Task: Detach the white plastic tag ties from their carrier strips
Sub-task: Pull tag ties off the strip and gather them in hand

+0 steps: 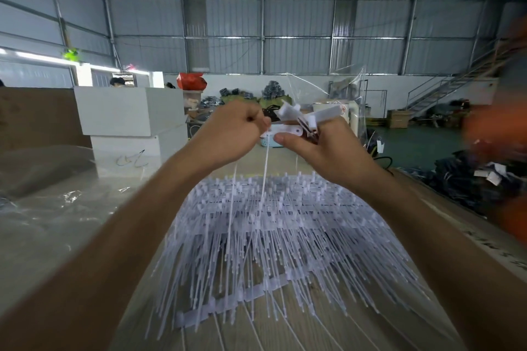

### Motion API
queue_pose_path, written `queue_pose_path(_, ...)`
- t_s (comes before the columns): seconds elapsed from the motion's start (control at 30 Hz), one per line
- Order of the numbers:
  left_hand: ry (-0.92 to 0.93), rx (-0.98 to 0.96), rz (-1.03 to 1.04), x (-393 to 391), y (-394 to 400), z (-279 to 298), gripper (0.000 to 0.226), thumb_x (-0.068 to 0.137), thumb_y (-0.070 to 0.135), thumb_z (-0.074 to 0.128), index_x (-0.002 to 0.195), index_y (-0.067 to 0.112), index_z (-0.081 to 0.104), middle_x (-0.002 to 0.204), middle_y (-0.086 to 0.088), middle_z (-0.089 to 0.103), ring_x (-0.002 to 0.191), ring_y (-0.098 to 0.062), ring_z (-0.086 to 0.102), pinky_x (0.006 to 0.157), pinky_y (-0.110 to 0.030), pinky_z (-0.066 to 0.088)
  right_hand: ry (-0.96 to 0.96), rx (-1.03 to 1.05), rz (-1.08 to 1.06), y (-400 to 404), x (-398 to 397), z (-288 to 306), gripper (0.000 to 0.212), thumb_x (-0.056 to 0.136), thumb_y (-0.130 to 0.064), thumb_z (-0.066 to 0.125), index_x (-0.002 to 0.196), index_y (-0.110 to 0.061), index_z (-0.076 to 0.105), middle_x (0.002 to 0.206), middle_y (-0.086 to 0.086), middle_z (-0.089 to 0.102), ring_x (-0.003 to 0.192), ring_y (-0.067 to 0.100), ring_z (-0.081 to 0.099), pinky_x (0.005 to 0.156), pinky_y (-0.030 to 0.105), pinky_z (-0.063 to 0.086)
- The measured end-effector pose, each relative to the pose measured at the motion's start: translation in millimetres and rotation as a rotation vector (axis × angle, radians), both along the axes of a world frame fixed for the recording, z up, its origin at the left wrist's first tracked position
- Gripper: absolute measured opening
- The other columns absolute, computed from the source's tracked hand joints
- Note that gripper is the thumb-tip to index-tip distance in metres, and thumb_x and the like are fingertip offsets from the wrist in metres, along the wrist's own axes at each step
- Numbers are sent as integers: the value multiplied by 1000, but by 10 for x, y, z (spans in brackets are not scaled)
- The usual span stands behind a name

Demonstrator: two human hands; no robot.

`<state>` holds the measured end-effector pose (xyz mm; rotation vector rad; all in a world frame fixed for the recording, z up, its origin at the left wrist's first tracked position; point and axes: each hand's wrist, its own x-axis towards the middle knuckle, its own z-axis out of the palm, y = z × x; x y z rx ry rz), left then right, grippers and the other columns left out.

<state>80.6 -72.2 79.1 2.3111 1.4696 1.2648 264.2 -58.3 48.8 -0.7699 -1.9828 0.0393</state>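
Both hands are raised above a heap of white ties that lies spread on the worktop. The left hand is curled into a fist, pinching the top of one thin tie that hangs down toward the heap. Just beside it, the right hand grips a white plastic strip, thumb pointing at the left fist. Another strip lies on the near edge of the heap.
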Motion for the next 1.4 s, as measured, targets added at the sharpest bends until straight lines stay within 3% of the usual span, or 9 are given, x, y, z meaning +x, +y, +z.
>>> queue_pose_path(0.2,-91,-73,-37,-11,38,8,19,95,3,55,88,-7,71,85,-22,70,77,-32,64,84,-49,53,-249,350,-131,26,2,5,9,96,-13,61,99,-11,70,76,3,66,59,22,52,52,33,39)
queue_pose_path(0.27,-104,-42,-58,-15,23,-3,27,99,12,55,80,-3,68,65,-6,64,57,-19,56,63,-34,45,-141,259,-97,43,2,-12,14,98,-25,64,93,-12,68,68,-1,59,56,17,50,53,33,39)
queue_pose_path(0.43,-164,15,-119,-16,-26,21,41,102,17,54,62,8,58,52,11,48,52,-10,40,61,-28,32,159,-199,106,63,27,-10,19,88,-29,75,94,-12,74,77,-2,72,65,4,61,60,19,46)
queue_pose_path(0.6,-184,24,-129,-43,-7,23,46,102,18,55,56,22,55,47,17,49,55,-10,45,61,-26,36,271,-468,242,59,93,-18,31,93,-35,66,84,-6,72,52,-6,40,50,12,26,52,31,16)
queue_pose_path(0.77,-2,154,-38,-53,18,-11,35,101,22,55,67,26,57,53,21,55,55,6,50,60,-24,35,332,-518,283,3,88,45,32,99,-32,60,86,-5,71,54,-3,46,43,7,31,43,23,21)
queue_pose_path(1.0,598,435,197,-38,-4,-84,20,100,28,49,96,19,67,85,-4,69,78,-27,60,73,-36,37,-169,-98,-172,3,58,79,26,99,-24,62,76,-19,74,58,-12,60,53,4,51,56,26,42)
queue_pose_path(1.1,614,430,169,-40,-7,-90,18,101,28,49,91,20,62,85,-5,68,78,-27,60,72,-36,35,-246,-29,-286,12,69,88,20,96,-15,60,80,-15,73,69,3,66,61,20,58,61,39,52)
queue_pose_path(1.27,486,229,89,-103,38,-55,13,102,26,50,107,22,62,93,-6,70,91,-26,62,91,-45,48,-26,-110,-212,41,96,101,27,99,-10,51,75,-16,63,70,9,63,64,27,56,69,48,51)
queue_pose_path(1.4,420,196,-15,-117,32,-48,14,101,16,53,109,24,62,97,-3,68,87,-23,63,84,-43,51,138,-243,-109,41,78,76,36,105,-14,41,74,-9,59,70,7,62,66,22,52,69,41,48)
